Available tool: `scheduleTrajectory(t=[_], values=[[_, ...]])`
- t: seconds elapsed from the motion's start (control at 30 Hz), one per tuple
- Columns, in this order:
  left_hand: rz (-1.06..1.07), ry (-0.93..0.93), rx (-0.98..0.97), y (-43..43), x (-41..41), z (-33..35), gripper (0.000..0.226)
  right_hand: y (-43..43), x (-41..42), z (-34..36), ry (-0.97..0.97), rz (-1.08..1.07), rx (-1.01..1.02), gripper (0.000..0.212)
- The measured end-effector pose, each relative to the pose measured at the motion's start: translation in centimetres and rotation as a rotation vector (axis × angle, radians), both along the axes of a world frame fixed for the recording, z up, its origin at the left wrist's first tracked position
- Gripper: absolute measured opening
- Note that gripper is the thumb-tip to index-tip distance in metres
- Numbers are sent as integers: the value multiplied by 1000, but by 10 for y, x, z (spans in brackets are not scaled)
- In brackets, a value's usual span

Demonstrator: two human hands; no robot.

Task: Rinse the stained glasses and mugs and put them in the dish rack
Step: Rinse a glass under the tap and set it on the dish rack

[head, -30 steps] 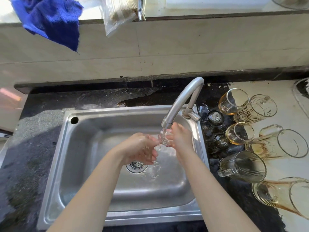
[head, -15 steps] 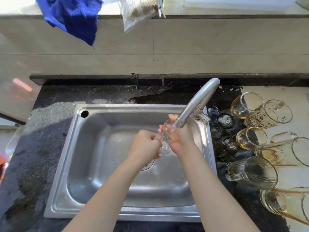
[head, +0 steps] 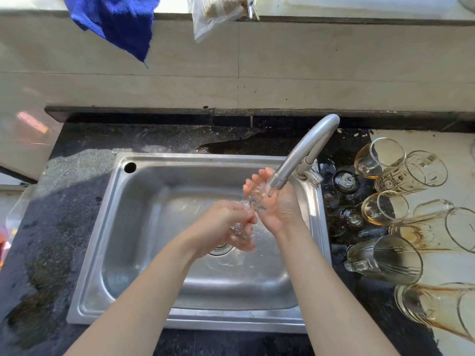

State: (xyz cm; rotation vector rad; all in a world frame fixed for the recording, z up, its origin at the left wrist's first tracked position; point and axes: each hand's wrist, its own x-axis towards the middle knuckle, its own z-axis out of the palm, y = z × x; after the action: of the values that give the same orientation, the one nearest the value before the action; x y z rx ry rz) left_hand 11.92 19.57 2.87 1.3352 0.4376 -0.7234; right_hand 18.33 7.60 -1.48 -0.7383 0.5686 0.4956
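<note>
Head view is looking down over two bare forearms that are reaching into the sink (head: 144,227), near the drain. Nearest, the left hand (head: 223,227) is gripping the lower end of a small clear glass (head: 254,199), fingers curled tight around it, probably so the wet piece cannot slip or turn. Just beyond, the right hand (head: 281,208) is lying palm up beneath the bowl of that glass, its fingers curling loosely up around it, cradling it right under the faucet (head: 303,152) spout so the stream is running in and over it. Water is spilling off both hands into the basin. Whether the glass has a stem I cannot tell through the splashing. To the right, on the wet dark counter (head: 77,201), the stained pieces are waiting on their sides with amber residue pooling inside: a tall glass (head: 434,309), a handled mug (head: 385,258) and several smaller ones (head: 383,208), lying within easy reach of the right hand. Farther back, a blue cloth (head: 115,19) and a plastic bag (head: 213,14) are hanging over the tiled ledge. No dish rack is showing, so most of the job seems to be ahead.
</note>
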Motion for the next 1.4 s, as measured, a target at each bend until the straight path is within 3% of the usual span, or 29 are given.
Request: scheduleTrajectory(t=[0.07, 0.17, 0.27, 0.37, 0.53, 0.63, 0.73, 0.8, 0.87, 0.93, 1.03, 1.1, 1.2, 1.27, 1.4], values=[[-58, -92, 281, -3, -1, -8, 27, 1, 2, 1, -78, 106, -289, 16], [-201, -295, 730, -8, -2, -20, 28, -2, 1, 1, -301, 218, -890, 35], [-270, -426, 910, -8, -6, -33, 27, -5, -5, -5, -468, 263, -1215, 35], [-271, -499, 954, -5, -10, -37, 25, -9, -8, -7, -527, 260, -1243, 29], [-387, -638, 1053, 2, -10, -38, 21, -22, 3, 18, -443, 541, -917, 37], [-359, -584, 997, 0, -9, -37, 24, -23, 8, 30, -479, 608, -831, 37], [-234, -415, 742, -2, -7, -34, 37, -17, 6, 28, -460, 513, -933, 55], [-152, -316, 530, -2, -7, -31, 40, -15, 4, 20, -384, 386, -906, 47], [-97, -216, 308, -2, -7, -30, 38, -16, 4, 13, -271, 189, -735, 31], [-39, -99, 101, -5, -6, -28, 36, -19, 3, 5, -261, 132, -620, 29], [37, 44, -107, -7, -2, -26, 32, -17, 1, -2, -377, 225, -784, 21], [-37, 26, -49, -11, 1, -27, 25, -15, -1, -5, -441, 304, -921, 23], [-188, -13, 200, -22, 7, -37, 21, -22, -2, -5, -495, 521, -1088, 24], [-135, 38, 273, -29, 10, -45, 22, -34, -4, -3, -471, 663, -1168, 24], [77, 201, 101, -37, 21, -48, 19, -56, -4, 3, -447, 664, -1384, 22]])
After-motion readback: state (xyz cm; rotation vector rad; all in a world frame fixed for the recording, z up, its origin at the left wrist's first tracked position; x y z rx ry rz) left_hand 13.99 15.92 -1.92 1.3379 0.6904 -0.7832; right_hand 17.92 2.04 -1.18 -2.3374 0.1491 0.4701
